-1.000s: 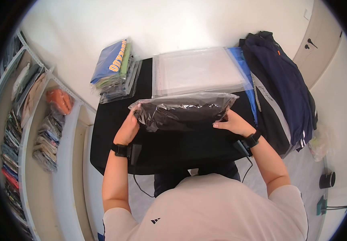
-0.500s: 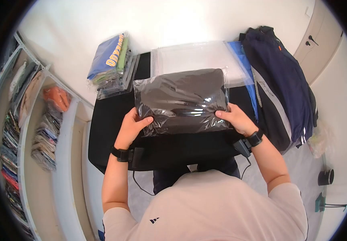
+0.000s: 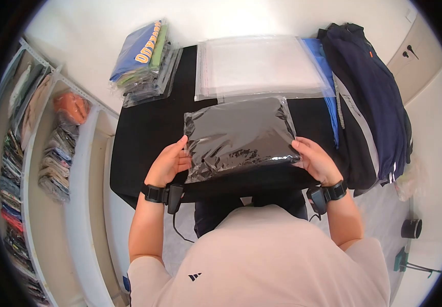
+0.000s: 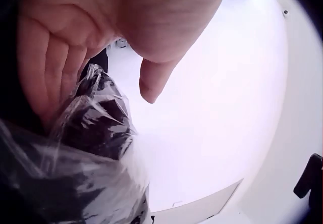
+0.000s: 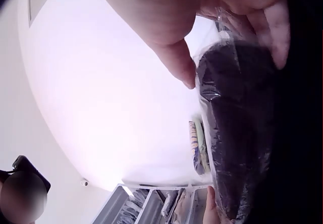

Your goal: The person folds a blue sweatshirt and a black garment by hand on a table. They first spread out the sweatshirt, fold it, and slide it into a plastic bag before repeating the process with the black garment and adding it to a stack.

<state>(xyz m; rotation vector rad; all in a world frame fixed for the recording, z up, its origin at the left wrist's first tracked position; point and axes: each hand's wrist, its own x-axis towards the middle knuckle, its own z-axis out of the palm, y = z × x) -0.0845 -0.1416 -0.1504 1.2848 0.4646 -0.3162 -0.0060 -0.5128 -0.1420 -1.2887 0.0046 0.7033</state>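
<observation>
A folded dark garment in a clear plastic bag [image 3: 241,135] lies flat over the near part of the black-covered table [image 3: 144,153]. At its left edge is my left hand [image 3: 169,162], its fingers straight along the bag's side. In the left wrist view the thumb [image 4: 154,80] stands away from the crinkled plastic. My right hand [image 3: 317,159] holds the bag's right end, thumb on the top edge. The right wrist view shows the fingers [image 5: 275,35] on the other side of the wrapped garment [image 5: 237,118].
A pile of clear bags [image 3: 262,66] lies at the back of the table. Bagged clothes [image 3: 141,61] are stacked at back left. Dark jackets [image 3: 369,102] hang over the right side, beside blue fabric [image 3: 328,102]. Shelves [image 3: 36,153] with packed clothes line the left.
The bagged garment has gone from tilted up in both hands to lying flat and lower. The left thumb has come off its face, and the hands have moved out to its ends.
</observation>
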